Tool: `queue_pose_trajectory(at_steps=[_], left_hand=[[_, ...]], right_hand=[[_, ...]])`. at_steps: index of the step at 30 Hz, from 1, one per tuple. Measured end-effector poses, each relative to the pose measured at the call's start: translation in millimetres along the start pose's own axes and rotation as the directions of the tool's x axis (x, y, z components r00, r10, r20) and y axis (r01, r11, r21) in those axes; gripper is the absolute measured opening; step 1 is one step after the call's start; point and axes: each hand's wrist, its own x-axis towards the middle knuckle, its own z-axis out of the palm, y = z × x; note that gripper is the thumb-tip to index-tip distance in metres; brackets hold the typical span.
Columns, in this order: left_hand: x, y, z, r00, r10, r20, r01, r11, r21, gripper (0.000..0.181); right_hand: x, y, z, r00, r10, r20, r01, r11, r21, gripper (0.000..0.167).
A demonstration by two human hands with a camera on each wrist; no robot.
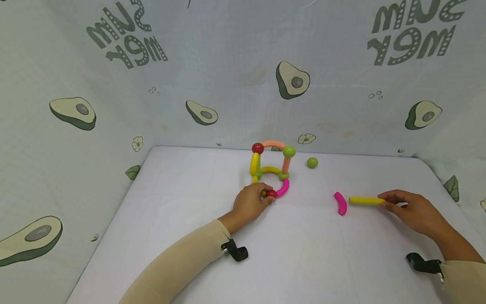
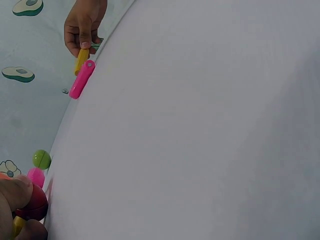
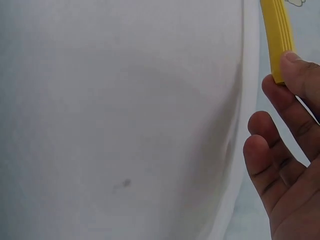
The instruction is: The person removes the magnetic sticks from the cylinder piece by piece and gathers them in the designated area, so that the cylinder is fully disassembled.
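Right hand (image 1: 411, 211) has a yellow stick (image 1: 365, 200): straight, long grooves down one face on my right-wrist feed. Stick lies roughly level, free end pointing left at a loose pink curved piece (image 1: 340, 204), just beside but apart. I can't tell if the stick touches the surface (image 1: 303, 261). Pink piece is a short smooth arc with a round mark on one end.

The built frame (image 1: 271, 169) stands upright near the far edge of the surface. Upper red ball (image 1: 257, 148) and upper green ball (image 1: 289, 151) bridged by an orange arc (image 1: 273, 144); orange rod (image 1: 286, 165) down the right side, yellow bar (image 1: 254, 164) on the left. A magenta arc (image 1: 283, 188) runs forward to the front red ball (image 1: 271, 194). Loose green ball (image 1: 312, 162) sits right of the frame, apart.

Poses: I read left arm reaching forward and inward, left hand (image 1: 250, 200) low at the frame's front, thumb and fingers pinching the front red ball. Right arm comes in from the right edge, thumb and index pinching the stick's near end, remaining fingers loosely bent, off the stick.
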Motion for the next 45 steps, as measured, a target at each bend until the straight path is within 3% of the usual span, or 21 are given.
queue_pose_trajectory(at_steps=[8, 35, 40, 45], left_hand=[[0.2, 1.7, -1.0, 1.000, -0.010, 0.009, 0.010, 1.000, 0.009, 0.033], [-0.7, 1.9, 0.1, 1.000, -0.006, -0.001, 0.006, 1.000, 0.005, 0.032], [-0.2, 1.3, 0.4, 1.000, -0.001, -0.001, 0.001, 1.000, -0.004, 0.032], [0.0, -0.4, -0.8, 1.000, 0.008, 0.007, -0.008, 1.000, -0.016, 0.034]], right_hand=[[-0.6, 5.6, -0.5, 0.998, 0.030, 0.049, -0.030, 1.000, -0.002, 0.038], [1.4, 13.5, 0.1, 0.999, 0.011, 0.033, -0.010, 1.000, -0.022, 0.036], [1.6, 4.4, -1.2, 0.999, 0.027, 0.023, -0.026, 0.999, -0.029, 0.043], [3.5, -20.4, 2.7, 0.998, 0.058, -0.027, -0.058, 0.998, -0.029, 0.051]])
